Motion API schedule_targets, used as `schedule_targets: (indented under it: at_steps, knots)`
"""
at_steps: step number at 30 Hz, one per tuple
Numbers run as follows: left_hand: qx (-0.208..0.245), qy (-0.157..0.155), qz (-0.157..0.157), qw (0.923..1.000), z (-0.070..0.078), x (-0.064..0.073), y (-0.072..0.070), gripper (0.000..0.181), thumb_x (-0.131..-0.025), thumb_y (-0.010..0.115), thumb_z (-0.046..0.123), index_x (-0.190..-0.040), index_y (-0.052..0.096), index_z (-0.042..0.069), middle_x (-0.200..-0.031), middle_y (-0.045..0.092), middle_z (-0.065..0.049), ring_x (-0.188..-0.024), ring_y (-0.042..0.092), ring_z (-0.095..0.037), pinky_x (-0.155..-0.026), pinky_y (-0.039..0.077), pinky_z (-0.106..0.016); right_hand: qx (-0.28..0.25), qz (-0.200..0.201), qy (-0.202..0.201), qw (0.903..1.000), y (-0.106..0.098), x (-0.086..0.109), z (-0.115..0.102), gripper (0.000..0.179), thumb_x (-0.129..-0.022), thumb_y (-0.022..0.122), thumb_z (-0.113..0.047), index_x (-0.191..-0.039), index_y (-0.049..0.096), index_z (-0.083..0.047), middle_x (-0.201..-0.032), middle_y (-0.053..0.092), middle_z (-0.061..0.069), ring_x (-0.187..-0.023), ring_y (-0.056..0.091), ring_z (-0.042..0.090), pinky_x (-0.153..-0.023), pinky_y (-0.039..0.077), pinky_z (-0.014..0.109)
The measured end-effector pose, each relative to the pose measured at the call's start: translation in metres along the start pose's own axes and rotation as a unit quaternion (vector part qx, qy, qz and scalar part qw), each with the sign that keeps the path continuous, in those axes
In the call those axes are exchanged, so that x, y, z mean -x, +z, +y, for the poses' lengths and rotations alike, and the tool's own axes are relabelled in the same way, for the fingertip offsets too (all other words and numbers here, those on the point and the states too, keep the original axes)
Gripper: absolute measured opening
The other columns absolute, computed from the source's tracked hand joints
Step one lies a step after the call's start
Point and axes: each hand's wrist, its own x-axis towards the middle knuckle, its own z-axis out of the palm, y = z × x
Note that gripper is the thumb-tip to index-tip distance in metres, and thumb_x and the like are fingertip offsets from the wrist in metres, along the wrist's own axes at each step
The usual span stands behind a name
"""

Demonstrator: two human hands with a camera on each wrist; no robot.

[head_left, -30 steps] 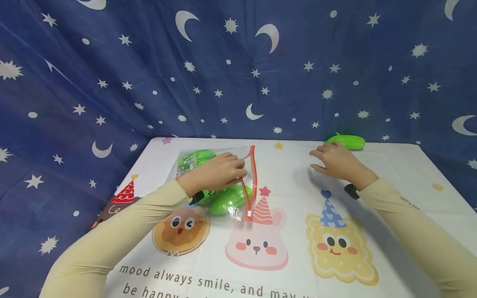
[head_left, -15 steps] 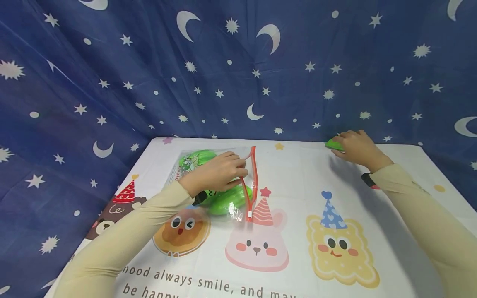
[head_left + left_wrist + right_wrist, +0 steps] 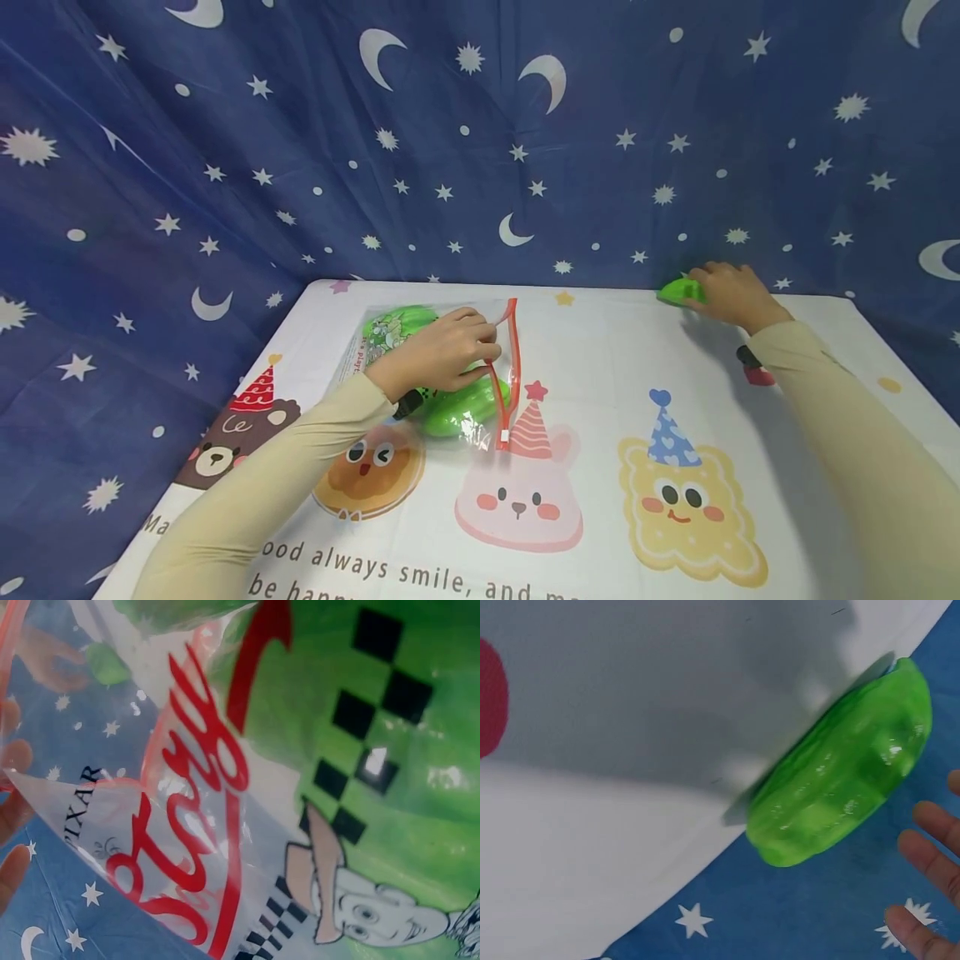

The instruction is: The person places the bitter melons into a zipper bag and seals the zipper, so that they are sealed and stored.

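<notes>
My left hand (image 3: 450,350) pinches the upper edge of a clear zip bag (image 3: 515,346) with a red slider strip, so its mouth gapes toward the right. Inside the bag lie a rounded green piece (image 3: 401,321) and a long green one (image 3: 461,408). Red lettering and a cartoon figure (image 3: 375,911) are printed on it in the left wrist view. At the table's back edge, my right hand (image 3: 738,296) overlaps one end of a glossy green toy cucumber (image 3: 681,291). In the right wrist view, its spread fingers (image 3: 930,859) are apart from the cucumber (image 3: 844,761), on the curtain side.
A white tablecloth (image 3: 600,358) printed with cartoon animals and lettering covers the table. Directly behind the back edge hangs a dark blue curtain (image 3: 450,125) with moons and stars, and it also runs along the left side.
My right hand has moved right and back from mid-air to the toy cucumber, then slightly further right along it. My left hand has stayed at the bag's mouth.
</notes>
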Motion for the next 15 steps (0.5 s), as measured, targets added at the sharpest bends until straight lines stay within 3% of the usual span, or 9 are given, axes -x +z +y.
schedule_targets:
  at_steps: [15]
  knots:
    - [-0.009, 0.009, 0.011, 0.9999, -0.002, 0.002, 0.005, 0.008, -0.083, 0.065, 0.023, -0.086, 0.064, 0.016, -0.085, 0.059, 0.000, -0.083, 0.056, -0.019, -0.093, 0.045, -0.035, -0.018, -0.035, 0.037, 0.9985, 0.014, -0.008, 0.009, 0.062, -0.083, 0.062, -0.025, -0.128, 0.042, 0.012, -0.125, 0.045, 0.038, -0.115, 0.044, 0.053, -0.096, 0.033, 0.070]
